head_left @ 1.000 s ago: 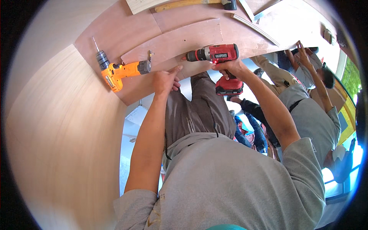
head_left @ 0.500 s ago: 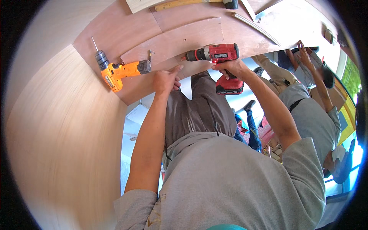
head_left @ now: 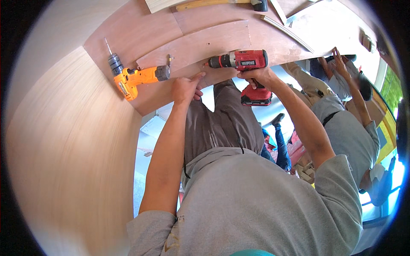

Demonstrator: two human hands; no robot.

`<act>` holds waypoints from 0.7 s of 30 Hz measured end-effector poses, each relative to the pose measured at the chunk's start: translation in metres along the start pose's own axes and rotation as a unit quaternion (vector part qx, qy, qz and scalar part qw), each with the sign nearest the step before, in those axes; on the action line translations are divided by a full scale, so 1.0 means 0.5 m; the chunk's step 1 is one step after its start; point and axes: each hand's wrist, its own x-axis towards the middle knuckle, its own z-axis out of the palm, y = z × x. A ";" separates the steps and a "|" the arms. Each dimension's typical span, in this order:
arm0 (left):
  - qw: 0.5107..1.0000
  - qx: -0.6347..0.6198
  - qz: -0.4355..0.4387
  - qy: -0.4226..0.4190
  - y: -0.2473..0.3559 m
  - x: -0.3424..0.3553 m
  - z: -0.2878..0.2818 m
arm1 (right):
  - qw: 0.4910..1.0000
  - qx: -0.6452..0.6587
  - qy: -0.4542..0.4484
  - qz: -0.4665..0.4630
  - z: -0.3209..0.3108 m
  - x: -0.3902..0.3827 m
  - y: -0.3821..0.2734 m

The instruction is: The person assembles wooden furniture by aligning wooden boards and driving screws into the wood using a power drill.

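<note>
My right hand [head_left: 255,77] grips the handle of a red cordless drill [head_left: 241,60] with a black chuck pointing left at the edge of a plywood strip [head_left: 200,45]. My left hand [head_left: 186,87] rests on the reddish plywood panel [head_left: 141,32] near the drill's tip, its fingers pinched at the strip's lower edge. Whether it holds a screw I cannot tell. An orange cordless drill [head_left: 134,77] lies on the panel to the left, its bit pointing up-left.
A pale wood-grain board [head_left: 64,141] fills the left side. A hammer [head_left: 222,4] and thin wood slats [head_left: 284,25] lie at the panel's far end. Another person in a grey shirt [head_left: 350,132] works at the right, hands raised to the panel's edge.
</note>
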 end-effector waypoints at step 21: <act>1.000 -0.003 0.005 -0.003 -0.003 0.001 0.000 | 1.000 0.012 0.015 -0.016 0.000 0.003 0.012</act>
